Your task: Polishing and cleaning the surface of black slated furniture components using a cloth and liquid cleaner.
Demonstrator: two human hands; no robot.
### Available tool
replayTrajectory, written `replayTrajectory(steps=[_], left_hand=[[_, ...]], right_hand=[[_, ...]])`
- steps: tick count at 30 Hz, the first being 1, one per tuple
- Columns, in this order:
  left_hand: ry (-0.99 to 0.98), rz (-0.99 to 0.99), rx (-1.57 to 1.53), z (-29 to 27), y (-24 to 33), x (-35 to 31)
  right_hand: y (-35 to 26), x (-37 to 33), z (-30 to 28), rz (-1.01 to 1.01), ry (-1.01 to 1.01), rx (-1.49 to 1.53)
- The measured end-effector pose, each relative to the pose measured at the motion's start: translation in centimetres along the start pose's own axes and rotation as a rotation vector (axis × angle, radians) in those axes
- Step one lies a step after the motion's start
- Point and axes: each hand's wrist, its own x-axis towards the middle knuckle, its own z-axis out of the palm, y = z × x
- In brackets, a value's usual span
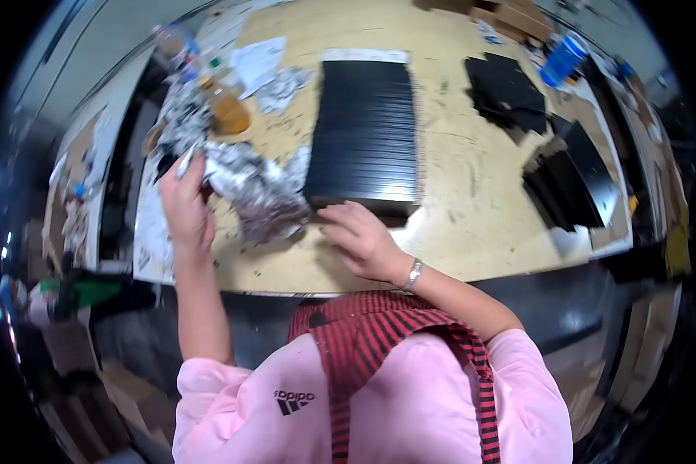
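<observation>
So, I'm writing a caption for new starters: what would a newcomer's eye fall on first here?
Most likely the long row of glossy black pieces, dark against the middle of the pale table. Next, perhaps, the crumpled, grey-stained wad left of the row's near end, then the bottle of amber liquid farther back on the left.

Gap btwn blk stack (367,131) & rt pcs (510,87); blurry wad (267,197), poss. paper, blocks lft.

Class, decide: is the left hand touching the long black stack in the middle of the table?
Apart: the head view shows crumpled grey material lying between the left hand and the black stack.
</observation>
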Motion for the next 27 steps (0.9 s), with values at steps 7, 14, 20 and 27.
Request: replayTrajectory(steps=[7,14,20,27], left_hand=[[-0.105,-0.04,-0.233,-3.3,1.3,1.2],[-0.082,-0.015,-0.19,-5.6,2.5,6.5],[-0.326,0.27,0.678,-10.1,-2.6,6.7],[-0.627,0.102,0.278,-8.9,-10.3,4.2]], right_hand=[[-2.7,5.3,2.5,0.231,0.173,0.289],[0.3,11.1,4.6,0.753,-0.02,1.072],[0.0,13.4,4.0,0.896,0.332,1.554],[-0.7,16.7,6.1,0.927,0.444,1.622]])
